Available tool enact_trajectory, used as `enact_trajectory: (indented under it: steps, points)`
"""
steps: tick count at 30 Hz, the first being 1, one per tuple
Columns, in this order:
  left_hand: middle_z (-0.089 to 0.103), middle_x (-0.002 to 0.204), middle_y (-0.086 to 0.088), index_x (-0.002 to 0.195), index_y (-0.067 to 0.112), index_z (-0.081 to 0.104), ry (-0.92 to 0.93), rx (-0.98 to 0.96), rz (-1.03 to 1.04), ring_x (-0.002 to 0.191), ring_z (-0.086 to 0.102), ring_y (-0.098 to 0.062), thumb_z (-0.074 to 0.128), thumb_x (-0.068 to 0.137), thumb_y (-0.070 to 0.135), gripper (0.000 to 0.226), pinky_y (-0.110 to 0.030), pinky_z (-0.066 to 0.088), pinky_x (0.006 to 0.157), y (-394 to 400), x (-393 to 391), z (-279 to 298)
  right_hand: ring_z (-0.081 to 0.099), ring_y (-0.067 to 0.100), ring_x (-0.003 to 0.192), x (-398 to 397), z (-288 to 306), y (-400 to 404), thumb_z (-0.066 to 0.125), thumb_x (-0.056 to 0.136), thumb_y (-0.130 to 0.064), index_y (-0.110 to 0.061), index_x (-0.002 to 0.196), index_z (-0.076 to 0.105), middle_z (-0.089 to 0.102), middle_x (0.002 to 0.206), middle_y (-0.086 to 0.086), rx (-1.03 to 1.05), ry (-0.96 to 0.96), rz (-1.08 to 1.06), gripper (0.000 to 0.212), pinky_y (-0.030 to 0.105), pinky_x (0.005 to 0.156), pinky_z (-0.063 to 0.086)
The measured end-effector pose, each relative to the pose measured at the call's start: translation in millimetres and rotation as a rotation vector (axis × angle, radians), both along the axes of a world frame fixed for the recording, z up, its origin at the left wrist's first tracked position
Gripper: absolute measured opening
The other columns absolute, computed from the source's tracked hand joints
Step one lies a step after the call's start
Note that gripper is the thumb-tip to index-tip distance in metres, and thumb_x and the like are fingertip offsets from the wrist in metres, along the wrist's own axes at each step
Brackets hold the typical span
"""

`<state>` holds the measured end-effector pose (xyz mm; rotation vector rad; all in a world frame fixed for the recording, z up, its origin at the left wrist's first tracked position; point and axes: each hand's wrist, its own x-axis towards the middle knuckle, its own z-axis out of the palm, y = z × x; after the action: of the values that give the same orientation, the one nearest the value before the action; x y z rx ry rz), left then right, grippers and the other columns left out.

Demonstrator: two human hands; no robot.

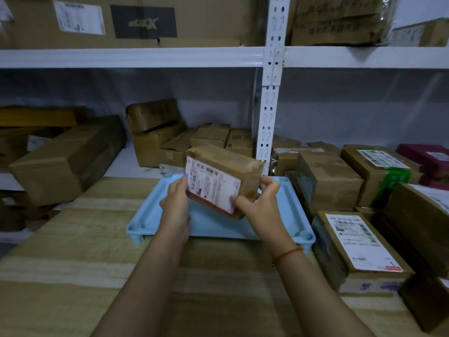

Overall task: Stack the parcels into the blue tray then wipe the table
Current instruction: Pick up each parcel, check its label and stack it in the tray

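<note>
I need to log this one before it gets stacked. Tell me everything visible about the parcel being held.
The parcel is a small brown box, apparently cardboard wrapped in tape, with a white printed shipping label on the face turned toward the camera. It is tilted, held in the air above the blue tray. The left hand grips its left edge and the right hand its right end.
</note>
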<state>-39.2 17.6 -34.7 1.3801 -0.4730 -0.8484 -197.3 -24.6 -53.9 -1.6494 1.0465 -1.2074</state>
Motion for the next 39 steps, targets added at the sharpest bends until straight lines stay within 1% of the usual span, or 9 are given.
enact_trajectory:
  steps: [4, 7, 10, 15, 19, 23, 26, 31, 39]
  points:
    - [0.064, 0.114, -0.004, 0.113, 0.022, 0.058, -0.399, -0.017, 0.05, 0.1, 0.059, -0.017, 0.05, 0.094, 0.012, 0.024, -0.025, 0.038, 0.08, -19, 25, -16, 0.057, 0.017, 0.115, 26, -6, -21, 0.064, 0.059, -0.078, -0.029, 0.123, 0.042, 0.055, 0.125, -0.002, 0.195, -0.079, -0.066, 0.083, 0.047, 0.098, 0.049]
    - [0.062, 0.116, -0.003, 0.134, 0.015, 0.048, -0.476, 0.041, 0.072, 0.098, 0.054, -0.015, 0.053, 0.095, 0.012, 0.04, -0.024, 0.038, 0.084, -30, 40, -22, 0.055, 0.02, 0.115, 45, -7, -37, 0.047, 0.058, -0.084, -0.03, 0.123, 0.05, 0.056, 0.127, 0.002, 0.296, -0.041, -0.064, 0.084, 0.048, 0.102, 0.047]
    - [0.061, 0.12, -0.003, 0.128, 0.013, 0.052, -0.482, 0.06, 0.09, 0.103, 0.054, -0.015, 0.055, 0.094, 0.016, 0.034, -0.025, 0.04, 0.088, -40, 54, -31, 0.054, 0.025, 0.12, 65, -12, -54, 0.039, 0.057, -0.087, -0.027, 0.131, 0.052, 0.057, 0.132, 0.004, 0.406, 0.021, -0.023, 0.096, 0.049, 0.106, 0.042]
    - [0.063, 0.121, -0.006, 0.117, 0.018, 0.059, -0.525, 0.093, 0.131, 0.107, 0.056, -0.02, 0.048, 0.096, 0.015, 0.024, -0.034, 0.045, 0.094, -57, 70, -35, 0.052, 0.024, 0.116, 88, -14, -67, 0.048, 0.094, -0.054, -0.012, 0.141, 0.035, 0.051, 0.134, 0.009, 0.49, 0.07, -0.003, 0.064, 0.037, 0.096, 0.044]
    - [0.057, 0.127, -0.01, 0.128, 0.014, 0.052, -0.596, 0.147, 0.152, 0.116, 0.052, -0.026, 0.045, 0.097, 0.011, 0.032, -0.038, 0.045, 0.097, -64, 78, -34, 0.048, 0.024, 0.118, 101, -19, -75, 0.05, 0.093, -0.05, -0.013, 0.145, 0.028, 0.046, 0.138, 0.007, 0.457, 0.127, 0.027, 0.067, 0.04, 0.099, 0.041]
    - [0.048, 0.133, -0.018, 0.131, 0.005, 0.045, -0.655, 0.205, 0.195, 0.117, 0.05, -0.032, 0.052, 0.092, 0.007, 0.04, -0.042, 0.044, 0.095, -65, 81, -41, 0.047, 0.031, 0.124, 108, -33, -79, 0.05, 0.094, -0.047, -0.016, 0.14, 0.038, 0.047, 0.137, 0.011, 0.329, 0.324, -0.012, 0.056, 0.046, 0.106, 0.04]
    - [0.055, 0.119, -0.018, 0.125, 0.004, 0.044, -0.659, 0.26, 0.142, 0.106, 0.055, -0.032, 0.049, 0.093, 0.007, 0.033, -0.035, 0.042, 0.078, -61, 78, -48, 0.046, 0.035, 0.123, 112, -38, -80, 0.046, 0.096, -0.051, -0.018, 0.139, 0.04, 0.046, 0.131, 0.015, 0.245, 0.529, -0.084, 0.055, 0.048, 0.102, 0.04]
    - [0.048, 0.075, 0.003, 0.125, 0.009, 0.042, -0.695, 0.246, 0.067, 0.069, 0.048, -0.011, 0.042, 0.097, 0.006, 0.029, -0.025, 0.035, 0.056, -60, 72, -58, 0.053, 0.033, 0.121, 115, -38, -78, 0.056, 0.094, -0.041, -0.012, 0.137, 0.035, 0.052, 0.132, 0.014, 0.272, 0.439, -0.082, 0.055, 0.048, 0.1, 0.046]
    - [0.056, 0.092, -0.008, 0.115, 0.013, 0.045, -0.716, 0.276, 0.046, 0.093, 0.059, -0.028, 0.043, 0.098, 0.01, 0.017, -0.035, 0.045, 0.077, -52, 62, -49, 0.052, 0.034, 0.121, 101, -27, -71, 0.057, 0.095, -0.028, -0.008, 0.141, 0.028, 0.051, 0.133, 0.016, 0.326, 0.427, -0.057, 0.058, 0.044, 0.099, 0.045]
